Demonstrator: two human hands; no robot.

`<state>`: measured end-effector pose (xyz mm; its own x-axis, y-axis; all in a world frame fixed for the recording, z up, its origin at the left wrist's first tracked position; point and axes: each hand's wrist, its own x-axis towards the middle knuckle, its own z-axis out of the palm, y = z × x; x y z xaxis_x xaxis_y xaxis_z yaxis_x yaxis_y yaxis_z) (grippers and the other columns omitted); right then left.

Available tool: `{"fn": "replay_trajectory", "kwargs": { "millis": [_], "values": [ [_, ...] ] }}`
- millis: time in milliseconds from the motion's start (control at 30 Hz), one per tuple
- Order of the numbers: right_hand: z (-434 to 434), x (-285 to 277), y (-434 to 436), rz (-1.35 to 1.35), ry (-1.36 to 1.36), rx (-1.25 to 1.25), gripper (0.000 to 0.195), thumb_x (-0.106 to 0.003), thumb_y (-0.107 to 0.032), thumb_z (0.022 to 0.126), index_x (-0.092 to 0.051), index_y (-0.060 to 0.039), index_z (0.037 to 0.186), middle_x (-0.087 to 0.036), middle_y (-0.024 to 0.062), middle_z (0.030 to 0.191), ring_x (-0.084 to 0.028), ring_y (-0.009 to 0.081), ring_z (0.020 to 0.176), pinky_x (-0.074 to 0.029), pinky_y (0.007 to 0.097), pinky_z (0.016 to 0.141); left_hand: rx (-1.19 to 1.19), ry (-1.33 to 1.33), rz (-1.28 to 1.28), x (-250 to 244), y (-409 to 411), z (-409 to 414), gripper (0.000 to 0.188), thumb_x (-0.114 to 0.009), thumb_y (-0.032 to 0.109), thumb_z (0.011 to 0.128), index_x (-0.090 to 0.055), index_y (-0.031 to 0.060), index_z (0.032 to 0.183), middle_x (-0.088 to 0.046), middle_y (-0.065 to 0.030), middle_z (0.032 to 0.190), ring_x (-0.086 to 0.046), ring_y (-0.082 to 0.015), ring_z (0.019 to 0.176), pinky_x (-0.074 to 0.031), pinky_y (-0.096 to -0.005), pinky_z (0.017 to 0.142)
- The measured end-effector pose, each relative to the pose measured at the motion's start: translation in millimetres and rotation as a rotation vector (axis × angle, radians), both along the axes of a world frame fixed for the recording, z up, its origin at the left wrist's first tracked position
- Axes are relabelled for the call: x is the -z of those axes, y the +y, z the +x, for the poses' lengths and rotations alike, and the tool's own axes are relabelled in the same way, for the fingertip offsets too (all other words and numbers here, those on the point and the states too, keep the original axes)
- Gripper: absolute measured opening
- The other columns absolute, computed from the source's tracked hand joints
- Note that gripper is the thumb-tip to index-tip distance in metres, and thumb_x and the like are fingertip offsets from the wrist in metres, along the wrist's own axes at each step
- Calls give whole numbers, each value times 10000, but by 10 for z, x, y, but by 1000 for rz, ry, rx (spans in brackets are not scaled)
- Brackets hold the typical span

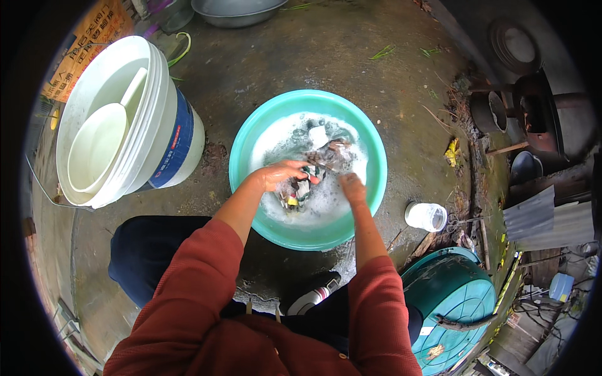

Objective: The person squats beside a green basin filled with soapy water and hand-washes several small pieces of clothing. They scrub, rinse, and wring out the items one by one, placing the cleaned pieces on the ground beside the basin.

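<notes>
A turquoise plastic basin [308,242] stands on the ground before me, holding white suds and water [270,148]. In the suds lies a wet patterned cloth [302,189] with black, white, red and yellow patches; a brownish part [333,155] of fabric spreads behind it. My left hand [284,174] grips the patterned cloth, its fingers partly among the folds. My right hand [352,189] is curled and blurred over the basin's right side, close to the suds; whether it holds any fabric is unclear. A white piece [318,136] shows in the foam farther back.
Left stands a white bucket [195,136] with a blue label and a white dipper [99,145] inside. A white jar [425,216] is right of the basin. An overturned green tub [451,305] lies lower right. A metal basin [237,19] sits at the back.
</notes>
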<state>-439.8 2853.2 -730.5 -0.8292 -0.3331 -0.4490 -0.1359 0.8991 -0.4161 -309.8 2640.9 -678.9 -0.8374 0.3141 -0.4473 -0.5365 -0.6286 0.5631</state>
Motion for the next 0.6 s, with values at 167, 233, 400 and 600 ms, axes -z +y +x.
{"fn": "replay_trajectory", "kwargs": {
  "millis": [167,233,400,600],
  "values": [
    [577,394,-109,28,-2,-354,812,-598,-463,696,-255,-73,1321,-425,248,1193,-482,321,1065,-389,402,892,-239,-24,79,75,-122,27,472,-415,61,745,-394,-31,1208,-602,-134,1005,-588,-177,743,-505,-302,668],
    [560,466,-71,-386,-505,19,716,-590,-364,692,-313,-81,1288,-483,201,1127,-512,288,1007,-413,386,859,-274,-29,80,70,-171,9,491,-426,76,719,-400,-35,1196,-610,-132,960,-586,-180,723,-505,-299,651],
    [386,-410,-277,-992,-1277,426,399,-503,-131,653,-493,-78,1049,-561,82,962,-558,226,892,-456,360,778,-222,-3,-388,-169,-315,-150,368,-432,53,645,-552,-45,978,-623,-97,843,-557,-156,701,-459,-259,647],
    [179,-710,-239,-839,-1005,379,319,-578,-156,680,-530,-82,987,-581,56,903,-557,166,798,-456,338,682,-47,0,-1197,272,-248,-172,250,-462,16,670,-649,92,818,-633,-106,782,-603,-227,752,-452,-316,657]
  ]
}}
